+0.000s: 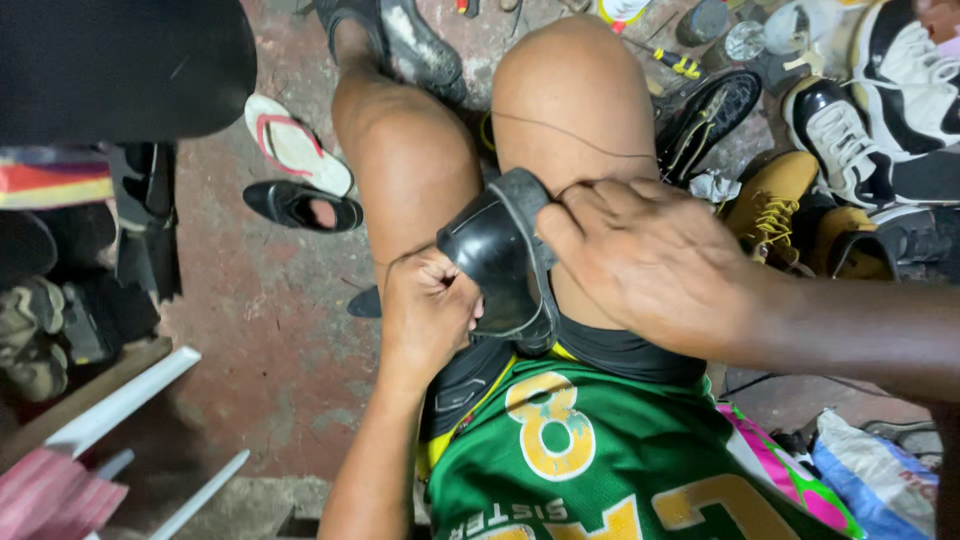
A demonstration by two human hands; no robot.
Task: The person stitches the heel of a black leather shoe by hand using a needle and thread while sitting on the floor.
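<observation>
Fingers of the left hand [428, 305] curl into a fist, gripping the near edge of a black shoe [497, 255] held between the knees; right hand [650, 262] fingers pinch a thin thread [570, 135] at the shoe's upper edge; boots [770, 205], sneakers [850, 140] and a sandal [295, 145] lie around on the floor.

Glossy black shoe [497, 258] tilted sole-side right between the knees, thread [575, 140] trailing over the thigh

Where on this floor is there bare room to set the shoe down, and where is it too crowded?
Bare floor lies left of the left hand, bordered by the flip-flop, black flat shoe and white slats. Right of the right hand, sneakers and tan boots crowd the floor.
</observation>
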